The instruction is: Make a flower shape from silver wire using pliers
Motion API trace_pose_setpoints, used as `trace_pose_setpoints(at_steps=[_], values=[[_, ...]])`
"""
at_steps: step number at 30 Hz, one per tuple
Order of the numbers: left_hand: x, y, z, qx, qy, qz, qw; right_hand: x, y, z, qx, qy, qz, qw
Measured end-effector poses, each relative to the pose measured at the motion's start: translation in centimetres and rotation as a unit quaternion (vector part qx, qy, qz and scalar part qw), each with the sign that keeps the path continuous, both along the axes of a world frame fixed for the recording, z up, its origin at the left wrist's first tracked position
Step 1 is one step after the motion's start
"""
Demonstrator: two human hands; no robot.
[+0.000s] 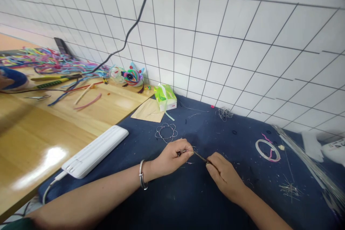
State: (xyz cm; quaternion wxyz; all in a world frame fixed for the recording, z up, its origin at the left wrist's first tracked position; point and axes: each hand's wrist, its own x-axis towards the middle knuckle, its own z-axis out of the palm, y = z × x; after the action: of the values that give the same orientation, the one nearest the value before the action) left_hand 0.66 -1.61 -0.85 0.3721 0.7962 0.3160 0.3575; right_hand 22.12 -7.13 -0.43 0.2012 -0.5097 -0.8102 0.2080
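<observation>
Wire [189, 163] is pinched in the left hand [172, 156]; pliers [201, 157], gripped in the right hand [225, 176], are held to it. Shaping seems underway; steady pinching is needed next.

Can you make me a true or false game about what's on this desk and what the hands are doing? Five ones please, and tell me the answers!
1. The left hand holds nothing. False: the left hand pinches a small wire piece.
2. The right hand holds a slim dark tool. True.
3. The silver bracelet is on the right wrist. False: the bracelet is on the left wrist.
4. The green and white packet is near the wall. True.
5. The wire flower lies on the yellow wood. False: the wire flower lies on the dark blue surface.
</observation>
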Motion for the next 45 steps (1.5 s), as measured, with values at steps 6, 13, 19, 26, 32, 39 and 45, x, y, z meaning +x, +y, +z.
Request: trace_pose_setpoints(at_steps=[6, 13, 19, 26, 32, 39, 45], values=[[0.1, 0.0, -0.1, -0.006, -0.006, 0.007, 1.000, -0.1, -0.1, -0.3, 0.045, -0.022, -0.007, 0.999], [-0.1, -0.1, 0.2, 0.021, 0.007, 0.001, 1.000, -0.1, -0.1, -0.5, 0.034, -0.018, -0.011, 0.999], [-0.7, 0.0, 0.3, 0.139, 0.035, -0.016, 0.990, 0.4, 0.3, -0.3, 0.022, 0.040, 0.004, 0.999], [-1.1, 0.0, 0.3, 0.236, 0.074, -0.020, 0.969, 1.7, 1.3, -1.3, 0.111, -0.033, -0.066, 0.991], [-1.1, 0.1, 0.0, 0.255, 0.081, -0.021, 0.963, 2.7, 2.5, -2.8, 0.134, -0.142, -0.098, 0.976], [-0.1, -0.2, -0.3, 0.100, 0.053, -0.017, 0.993, 2.0, 1.9, -1.7, 0.129, -0.063, -0.092, 0.985], [0.8, -1.0, -0.6, 0.010, 0.031, -0.054, 0.998, -1.5, 0.3, 0.5, 0.015, 0.117, -0.032, 0.993]])
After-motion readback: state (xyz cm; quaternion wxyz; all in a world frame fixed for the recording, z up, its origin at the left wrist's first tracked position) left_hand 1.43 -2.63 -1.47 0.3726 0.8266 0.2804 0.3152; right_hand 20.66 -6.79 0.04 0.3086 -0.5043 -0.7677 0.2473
